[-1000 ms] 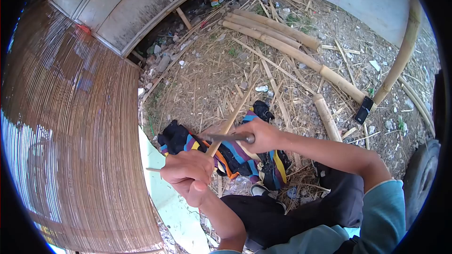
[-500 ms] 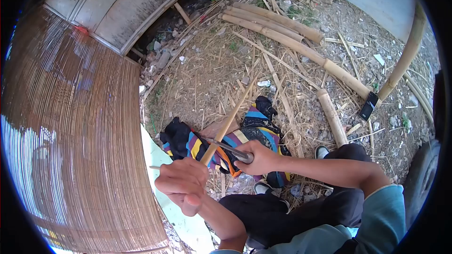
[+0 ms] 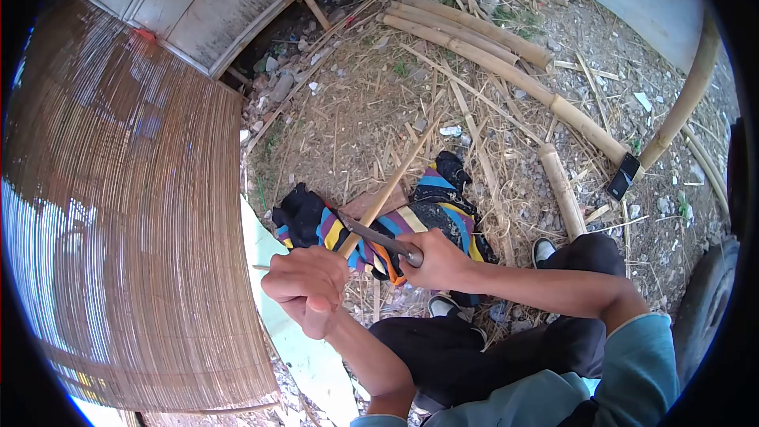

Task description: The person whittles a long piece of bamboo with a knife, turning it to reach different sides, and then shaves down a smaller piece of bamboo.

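Note:
My left hand is closed around the near end of a long, pale bamboo strip, which slants away to the upper right. In my right hand is the handle of a knife with a dark blade. The blade lies across the strip a short way beyond my left fist. Below the strip, a striped, multicoloured cloth with black parts lies bunched on the ground, partly hidden by the knife and hands.
A woven slat screen stands along the left. Several bamboo poles lie at the upper right, and a shorter pole nearer my knee. A black phone leans by a pole. A tyre is at right. Splinters and stones litter the ground.
The knife's blade has turned and shows a broader face, still across the strip. Both hands have shifted slightly. The scene has moved a little to the right in view.

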{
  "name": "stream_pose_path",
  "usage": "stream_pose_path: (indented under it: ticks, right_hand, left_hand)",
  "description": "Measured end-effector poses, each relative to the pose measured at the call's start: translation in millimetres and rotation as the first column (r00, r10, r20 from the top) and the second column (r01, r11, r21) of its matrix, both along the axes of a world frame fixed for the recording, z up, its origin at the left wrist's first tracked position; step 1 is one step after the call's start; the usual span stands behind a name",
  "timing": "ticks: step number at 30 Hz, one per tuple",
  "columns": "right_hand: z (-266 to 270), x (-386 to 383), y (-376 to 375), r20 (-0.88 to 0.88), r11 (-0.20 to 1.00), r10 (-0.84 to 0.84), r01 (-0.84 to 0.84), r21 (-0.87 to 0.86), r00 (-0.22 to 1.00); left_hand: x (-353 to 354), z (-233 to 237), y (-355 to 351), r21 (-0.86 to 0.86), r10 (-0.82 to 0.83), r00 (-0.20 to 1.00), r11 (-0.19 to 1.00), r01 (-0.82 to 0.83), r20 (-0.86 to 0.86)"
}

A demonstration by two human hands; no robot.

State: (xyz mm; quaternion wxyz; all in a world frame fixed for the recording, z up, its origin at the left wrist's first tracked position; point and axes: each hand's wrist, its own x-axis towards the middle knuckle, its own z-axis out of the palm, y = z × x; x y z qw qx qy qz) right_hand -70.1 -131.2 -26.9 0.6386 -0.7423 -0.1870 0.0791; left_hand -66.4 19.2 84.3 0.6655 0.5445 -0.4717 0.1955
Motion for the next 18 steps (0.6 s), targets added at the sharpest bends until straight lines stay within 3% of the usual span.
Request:
stream_pose_path:
  ticks: [1, 2, 5, 7, 9, 10, 13, 14, 18]
  right_hand:
    - [5.2, 1.4, -2.8, 0.049, 0.999, -0.042, 0.043, -0.023, 0.998]
    - [0.6, 2.7, -2.1, 0.208, 0.999, -0.039, 0.038, 0.01, 0.977]
    - [22.3, 3.3, -11.9, 0.265, 0.999, 0.01, -0.023, 0.045, 0.964]
    - [10.1, 8.7, -11.9, 0.232, 0.994, -0.01, -0.017, 0.112, 0.973]
    - [8.5, 10.0, -12.2, 0.17, 0.999, 0.012, -0.018, 0.033, 0.985]
    - [12.0, 7.1, -10.3, 0.026, 0.997, 0.063, -0.064, 0.032, 0.998]
    - [21.8, -4.6, -6.5, 0.109, 0.996, -0.004, -0.006, 0.094, 0.994]
    - [20.8, -6.3, -6.7, 0.211, 0.995, -0.016, -0.005, 0.102, 0.977]
    - [25.7, 8.8, -19.4, 0.262, 0.998, -0.028, 0.011, 0.066, 0.965]
  left_hand:
    - [2.2, 0.2, -2.5, -0.028, 0.021, 1.0, 0.999, -0.021, 0.015]
    - [1.3, 2.0, -5.4, -0.034, 0.002, 1.0, 0.999, -0.002, -0.001]
    - [-2.3, 4.9, -25.7, 0.051, 0.008, 0.999, 0.999, -0.01, 0.036]
    - [-3.6, 4.8, -30.9, 0.034, 0.004, 0.999, 0.999, -0.005, 0.036]
    - [-2.6, -0.1, -17.6, -0.102, 0.024, 0.997, 0.994, -0.031, -0.071]
    - [-1.4, -0.7, -13.0, -0.118, 0.019, 0.998, 0.993, -0.026, -0.064]
    - [0.6, -1.0, -12.8, -0.162, 0.012, 0.998, 0.986, -0.023, -0.066]
    - [0.6, 0.0, -17.4, -0.161, 0.009, 0.998, 0.987, -0.019, -0.062]
    - [-6.3, 3.3, -44.7, -0.079, 0.047, 0.998, 0.996, -0.051, -0.042]
